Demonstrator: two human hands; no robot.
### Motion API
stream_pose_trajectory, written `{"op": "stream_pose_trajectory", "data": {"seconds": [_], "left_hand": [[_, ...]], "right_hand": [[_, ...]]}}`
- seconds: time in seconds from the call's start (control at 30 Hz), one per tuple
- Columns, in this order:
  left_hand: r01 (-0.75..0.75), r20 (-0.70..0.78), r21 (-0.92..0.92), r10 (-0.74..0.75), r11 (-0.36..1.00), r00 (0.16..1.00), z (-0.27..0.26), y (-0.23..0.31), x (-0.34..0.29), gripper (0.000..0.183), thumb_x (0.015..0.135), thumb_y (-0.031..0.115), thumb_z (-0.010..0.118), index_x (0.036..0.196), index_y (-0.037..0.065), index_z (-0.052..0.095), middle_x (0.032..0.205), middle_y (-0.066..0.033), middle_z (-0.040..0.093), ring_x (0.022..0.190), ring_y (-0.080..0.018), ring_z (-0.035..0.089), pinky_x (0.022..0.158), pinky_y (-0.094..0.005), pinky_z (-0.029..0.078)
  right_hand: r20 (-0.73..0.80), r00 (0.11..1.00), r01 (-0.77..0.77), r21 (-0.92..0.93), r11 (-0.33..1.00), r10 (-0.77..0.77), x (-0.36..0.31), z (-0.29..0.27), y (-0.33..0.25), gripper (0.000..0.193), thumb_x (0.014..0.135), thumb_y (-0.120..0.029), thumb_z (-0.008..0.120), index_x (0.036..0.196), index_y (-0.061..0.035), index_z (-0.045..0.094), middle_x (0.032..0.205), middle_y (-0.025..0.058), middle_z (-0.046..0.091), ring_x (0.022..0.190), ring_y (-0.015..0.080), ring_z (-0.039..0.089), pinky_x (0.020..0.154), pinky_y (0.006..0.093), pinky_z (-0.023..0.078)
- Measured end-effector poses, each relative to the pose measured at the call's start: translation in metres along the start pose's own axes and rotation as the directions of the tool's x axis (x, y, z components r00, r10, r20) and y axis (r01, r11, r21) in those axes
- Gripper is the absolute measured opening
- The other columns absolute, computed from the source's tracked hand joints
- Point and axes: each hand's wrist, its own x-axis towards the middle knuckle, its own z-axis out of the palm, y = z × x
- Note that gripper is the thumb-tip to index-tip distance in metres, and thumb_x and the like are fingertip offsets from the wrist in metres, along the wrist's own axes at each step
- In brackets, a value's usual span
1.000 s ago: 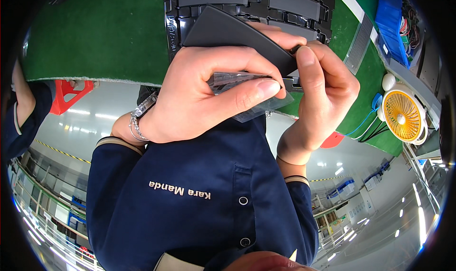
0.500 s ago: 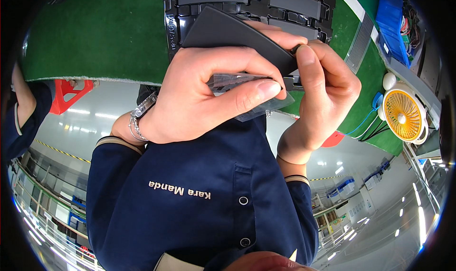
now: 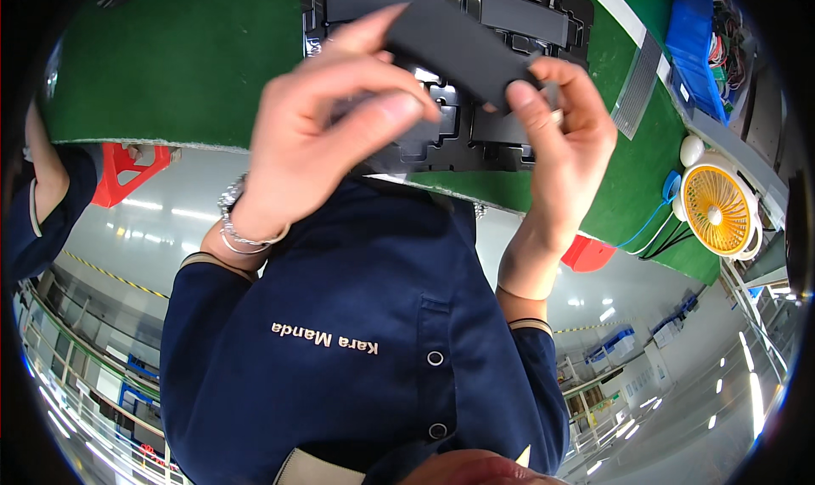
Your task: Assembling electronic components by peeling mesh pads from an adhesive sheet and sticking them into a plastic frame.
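Note:
A flat, dark rectangular panel [image 3: 458,52] is held tilted above a black moulded tray [image 3: 412,149], its left end higher than its right. My right hand [image 3: 564,137] pinches the panel's lower right end between thumb and bent fingers. My left hand [image 3: 314,128] is at the opposite end, its outer fingers meeting the panel's left corner. The left thumb and index finger are blurred and curve toward each other below the panel, with nothing clear seen between them. Dark grey pieces [image 3: 524,18] of similar shape lie in the tray's pockets.
A green mat [image 3: 187,69] covers the table. To the right are a yellow-and-white fan [image 3: 717,211], cables, and a blue bin [image 3: 692,47] holding wires. A red stool [image 3: 127,172] stands beyond the table edge at left, near another person's arm [image 3: 47,171].
My left hand has moved left and away from my right hand. The clear film seen by its thumb no longer shows. The panel has shifted up and right, uncovering more of the tray.

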Motion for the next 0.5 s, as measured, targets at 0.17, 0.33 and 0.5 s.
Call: {"op": "stream_pose_trajectory", "data": {"seconds": [0.17,0.33,0.5], "left_hand": [[0.033,-0.192,0.116,-0.010,0.993,0.981,-0.040,-0.005,-0.008,0.013,0.090,0.007,0.057,0.091,-0.002,0.067,0.092,-0.0067,0.064,0.083,-0.0111,0.059,0.075,-0.0222,0.043],[0.087,-0.177,0.106,-0.067,0.991,0.982,-0.031,0.010,-0.007,0.013,0.090,0.007,0.058,0.094,-0.001,0.067,0.088,-0.0037,0.063,0.080,-0.0071,0.055,0.069,-0.0186,0.040],[0.175,-0.150,0.001,-0.173,0.984,0.973,-0.015,0.009,-0.002,0.016,0.090,0.006,0.059,0.104,0.000,0.064,0.089,-0.0013,0.062,0.083,-0.0061,0.056,0.077,-0.0207,0.044]], "right_hand": [[0.117,0.992,-0.036,-0.068,0.997,0.044,0.013,0.005,0.016,0.017,0.084,-0.008,0.067,0.098,0.0009,0.065,0.070,0.0027,0.063,0.060,0.0064,0.052,0.056,0.0205,0.042],[0.222,0.975,0.044,-0.260,0.965,0.015,0.020,0.029,0.020,0.022,0.082,-0.016,0.068,0.099,-0.0028,0.065,0.075,0.0137,0.067,0.068,0.0250,0.069,0.060,0.0326,0.050],[0.194,0.973,0.211,-0.548,0.810,-0.123,0.016,0.038,0.012,0.028,0.081,-0.018,0.071,0.101,-0.0046,0.058,0.070,0.0103,0.065,0.062,0.0244,0.067,0.057,0.0342,0.050]]}}
